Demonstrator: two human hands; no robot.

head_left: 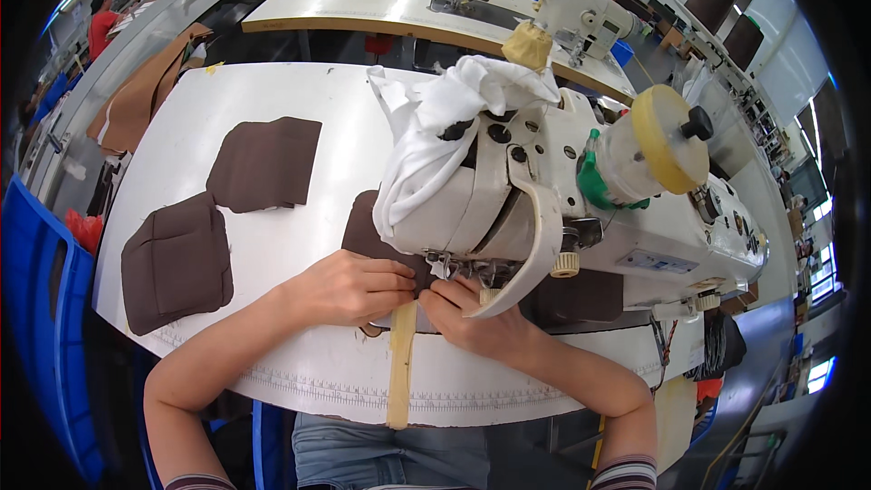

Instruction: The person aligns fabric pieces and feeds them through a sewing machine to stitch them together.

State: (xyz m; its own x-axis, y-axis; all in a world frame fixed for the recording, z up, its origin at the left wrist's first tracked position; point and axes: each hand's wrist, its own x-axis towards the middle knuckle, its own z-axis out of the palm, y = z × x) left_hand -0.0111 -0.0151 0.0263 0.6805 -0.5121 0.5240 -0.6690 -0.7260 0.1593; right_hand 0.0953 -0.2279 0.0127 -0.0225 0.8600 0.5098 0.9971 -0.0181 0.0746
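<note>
A brown fabric piece (pixel 366 222) lies under the head of a white sewing machine (pixel 454 218), its near edge by the needle area. My left hand (pixel 358 289) is closed, its fingertips pinching that edge just left of the presser foot. Close beside the foot, my right hand (pixel 472 316) has its thumb and fingers drawn together on the same edge; the machine's curved white guard (pixel 544 227) partly covers it. Between my hands a yellow tape strip (pixel 400 372) runs down the table to its front edge. Another stretch of brown fabric (pixel 581 298) shows right of the needle area.
Two brown fabric pieces, a flat one (pixel 268 163) and a seamed one (pixel 177 261), lie on the white table (pixel 345 95) at left. A white cloth (pixel 422 141) drapes over the machine. Blue bins (pixel 45 327) stand left; another sewing table (pixel 363 0) is behind.
</note>
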